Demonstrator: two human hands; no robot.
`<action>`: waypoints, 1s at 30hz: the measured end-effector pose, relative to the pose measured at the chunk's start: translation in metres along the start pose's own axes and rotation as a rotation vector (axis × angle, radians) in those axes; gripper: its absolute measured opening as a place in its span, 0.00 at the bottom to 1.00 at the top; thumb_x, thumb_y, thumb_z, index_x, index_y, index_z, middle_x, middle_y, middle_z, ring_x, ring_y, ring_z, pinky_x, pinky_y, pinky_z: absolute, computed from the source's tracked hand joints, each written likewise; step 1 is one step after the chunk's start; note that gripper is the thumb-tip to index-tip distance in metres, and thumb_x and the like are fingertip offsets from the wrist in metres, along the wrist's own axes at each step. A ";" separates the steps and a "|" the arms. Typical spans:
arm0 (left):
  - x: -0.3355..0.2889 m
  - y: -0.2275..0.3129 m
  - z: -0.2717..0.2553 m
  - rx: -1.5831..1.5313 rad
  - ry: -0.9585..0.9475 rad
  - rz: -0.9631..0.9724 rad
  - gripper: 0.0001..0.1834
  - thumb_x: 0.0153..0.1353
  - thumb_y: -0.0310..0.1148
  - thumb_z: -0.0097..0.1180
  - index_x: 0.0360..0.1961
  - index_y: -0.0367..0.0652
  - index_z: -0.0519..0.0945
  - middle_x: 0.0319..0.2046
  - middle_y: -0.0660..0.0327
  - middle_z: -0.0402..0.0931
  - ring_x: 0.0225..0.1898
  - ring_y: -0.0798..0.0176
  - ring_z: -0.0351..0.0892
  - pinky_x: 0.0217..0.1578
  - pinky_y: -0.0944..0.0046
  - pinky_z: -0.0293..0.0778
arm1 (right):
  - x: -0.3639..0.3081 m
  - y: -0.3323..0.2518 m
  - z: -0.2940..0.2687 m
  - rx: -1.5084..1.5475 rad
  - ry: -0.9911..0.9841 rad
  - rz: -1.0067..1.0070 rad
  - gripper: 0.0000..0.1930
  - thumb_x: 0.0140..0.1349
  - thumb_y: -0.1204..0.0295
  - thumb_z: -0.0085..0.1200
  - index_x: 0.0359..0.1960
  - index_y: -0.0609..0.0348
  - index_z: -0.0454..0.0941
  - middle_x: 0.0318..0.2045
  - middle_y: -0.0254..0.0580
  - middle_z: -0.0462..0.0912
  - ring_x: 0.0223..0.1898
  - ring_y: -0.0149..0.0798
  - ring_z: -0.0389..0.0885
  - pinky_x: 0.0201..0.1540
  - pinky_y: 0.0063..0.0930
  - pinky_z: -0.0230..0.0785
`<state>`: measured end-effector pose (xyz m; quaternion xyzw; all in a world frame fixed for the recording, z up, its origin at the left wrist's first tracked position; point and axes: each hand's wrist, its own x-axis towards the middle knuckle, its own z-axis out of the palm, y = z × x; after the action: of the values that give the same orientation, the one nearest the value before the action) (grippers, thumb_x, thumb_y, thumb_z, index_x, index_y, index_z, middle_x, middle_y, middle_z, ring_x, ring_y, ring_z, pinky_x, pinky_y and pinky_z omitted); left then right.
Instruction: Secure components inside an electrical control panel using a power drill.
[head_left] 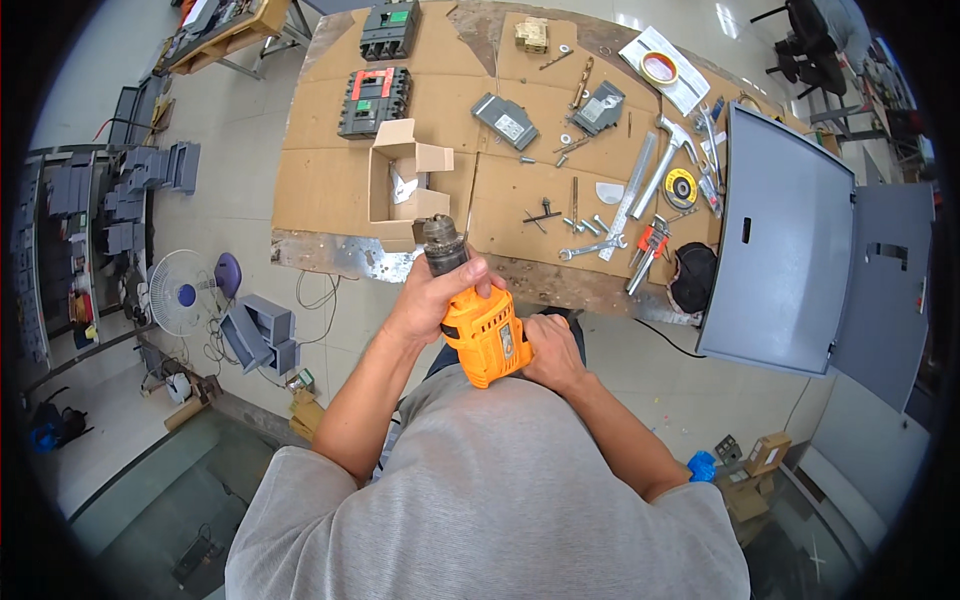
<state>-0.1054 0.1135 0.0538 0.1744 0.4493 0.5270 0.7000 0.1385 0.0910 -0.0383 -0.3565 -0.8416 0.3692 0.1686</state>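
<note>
An orange power drill is held close to my body, its metal chuck pointing away and up toward the table edge. My left hand wraps round the front of the drill just behind the chuck. At the drill's right side, my right hand is closed round its handle, which is mostly hidden. No bit can be made out in the chuck. Just beyond the chuck, an open cardboard box stands on the table. To its right lies a T-shaped chuck key.
The cardboard-covered table carries circuit breakers, a hammer, a steel ruler, a wrench, hex keys and several drill bits and bolts. A grey metal cabinet stands at the right. A fan is at the left.
</note>
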 end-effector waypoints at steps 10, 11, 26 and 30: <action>0.000 0.003 -0.001 0.044 0.081 -0.005 0.14 0.64 0.37 0.69 0.36 0.39 0.79 0.27 0.59 0.81 0.40 0.56 0.87 0.46 0.52 0.82 | 0.007 0.003 0.004 0.038 -0.022 -0.023 0.16 0.49 0.75 0.69 0.34 0.58 0.72 0.31 0.46 0.78 0.38 0.54 0.80 0.46 0.44 0.67; 0.000 0.003 -0.001 0.044 0.089 0.000 0.14 0.64 0.37 0.69 0.36 0.39 0.79 0.27 0.59 0.81 0.40 0.56 0.87 0.46 0.52 0.82 | 0.007 0.004 0.005 0.040 -0.030 -0.014 0.16 0.49 0.75 0.69 0.34 0.58 0.72 0.31 0.46 0.78 0.38 0.54 0.80 0.46 0.44 0.67; -0.007 -0.003 0.000 0.154 0.088 0.024 0.15 0.66 0.41 0.69 0.35 0.39 0.81 0.27 0.60 0.83 0.39 0.61 0.87 0.44 0.58 0.81 | 0.018 0.001 -0.013 0.106 -0.251 -0.002 0.35 0.51 0.67 0.70 0.62 0.60 0.71 0.46 0.52 0.81 0.53 0.54 0.79 0.60 0.46 0.68; -0.009 -0.008 -0.007 0.204 0.103 0.004 0.15 0.65 0.40 0.70 0.33 0.40 0.81 0.27 0.61 0.83 0.39 0.63 0.86 0.45 0.59 0.81 | 0.033 0.021 -0.034 0.020 -0.416 -0.030 0.45 0.49 0.66 0.70 0.71 0.57 0.64 0.57 0.59 0.77 0.59 0.56 0.77 0.64 0.48 0.67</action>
<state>-0.1070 0.1011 0.0483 0.2180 0.5357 0.4882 0.6536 0.1438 0.1417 -0.0302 -0.2583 -0.8597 0.4407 0.0003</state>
